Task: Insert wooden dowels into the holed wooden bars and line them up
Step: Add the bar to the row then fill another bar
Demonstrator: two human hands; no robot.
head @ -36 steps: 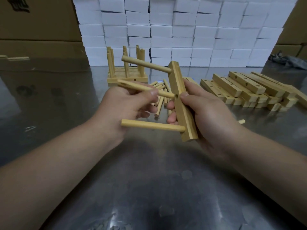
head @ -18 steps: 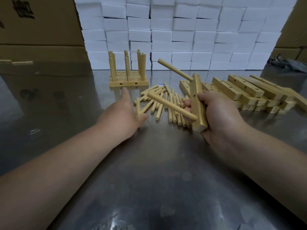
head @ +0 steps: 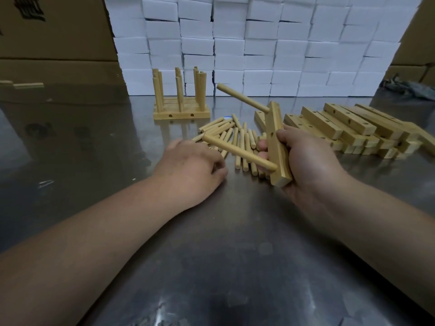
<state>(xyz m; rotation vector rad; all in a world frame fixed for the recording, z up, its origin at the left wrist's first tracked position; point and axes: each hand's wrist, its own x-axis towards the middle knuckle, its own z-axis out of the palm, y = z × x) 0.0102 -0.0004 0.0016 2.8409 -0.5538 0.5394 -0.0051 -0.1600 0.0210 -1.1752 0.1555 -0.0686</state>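
Observation:
My right hand [head: 308,165] grips a holed wooden bar [head: 276,147], held nearly upright over the table. Two dowels stick out of it to the left, an upper dowel [head: 242,97] and a lower dowel [head: 237,152]; the hole between them shows bare. Palm down, my left hand [head: 190,168] rests at the near left edge of the loose dowel pile [head: 240,137], fingers curled onto the dowels. Whether it pinches one is hidden. Finished bars with upright dowels [head: 181,114] stand side by side behind the pile. Several bare holed bars [head: 341,123] lie stacked at the right.
The work surface is a shiny steel table [head: 235,243]. A wall of white boxes [head: 259,43] runs along its far edge, with cardboard boxes [head: 54,31] at the far left. A dark cloth [head: 409,87] lies at the far right.
My left hand pulled a dowel away from the bar's middle hole and dropped to the dowel pile. My right hand tilted the bar and moved it right and farther out.

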